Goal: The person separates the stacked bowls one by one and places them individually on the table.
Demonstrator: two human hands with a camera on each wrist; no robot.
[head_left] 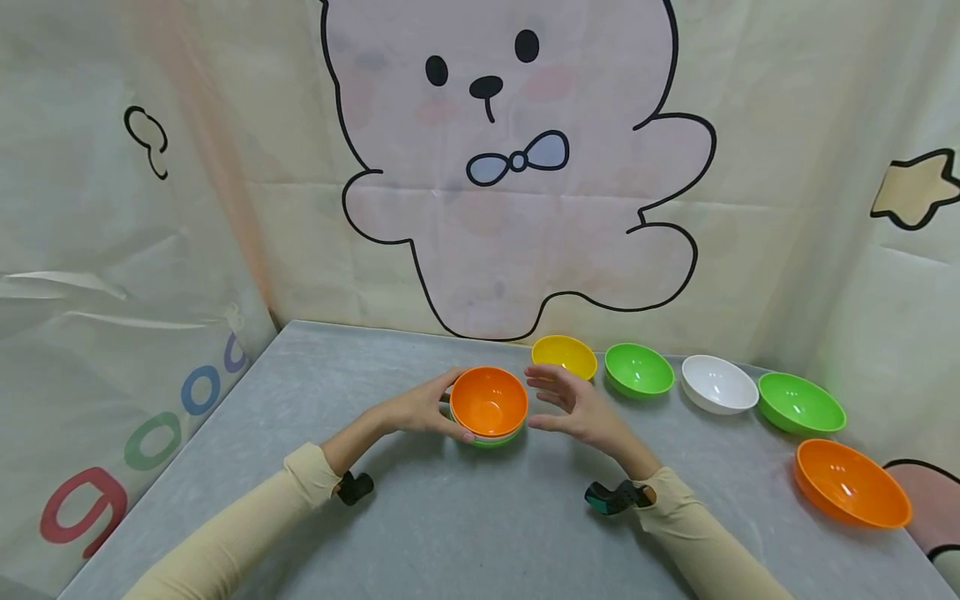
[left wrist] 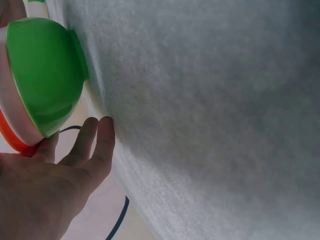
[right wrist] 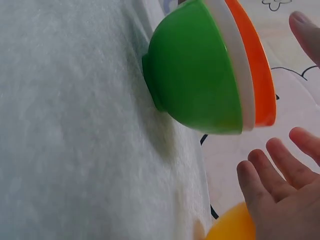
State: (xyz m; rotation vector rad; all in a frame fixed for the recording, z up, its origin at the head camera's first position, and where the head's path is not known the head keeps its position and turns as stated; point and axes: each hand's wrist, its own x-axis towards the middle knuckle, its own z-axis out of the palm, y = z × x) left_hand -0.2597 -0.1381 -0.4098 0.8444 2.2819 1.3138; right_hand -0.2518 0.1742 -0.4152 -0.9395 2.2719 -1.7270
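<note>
A stack of nested bowls stands mid-table: an orange bowl on top, a white bowl under it and a green bowl lowest. My left hand holds the stack from the left, with the thumb on its near side and the fingers round the far left, up by the rims. Its other fingers spread below the rims in the left wrist view. On the stack's right, my right hand is held apart from it, fingers spread and thumb separate, holding nothing.
Along the back and right edge stand a yellow bowl, a green bowl, a white bowl, another green bowl and a larger orange bowl. A printed curtain hangs behind the grey table.
</note>
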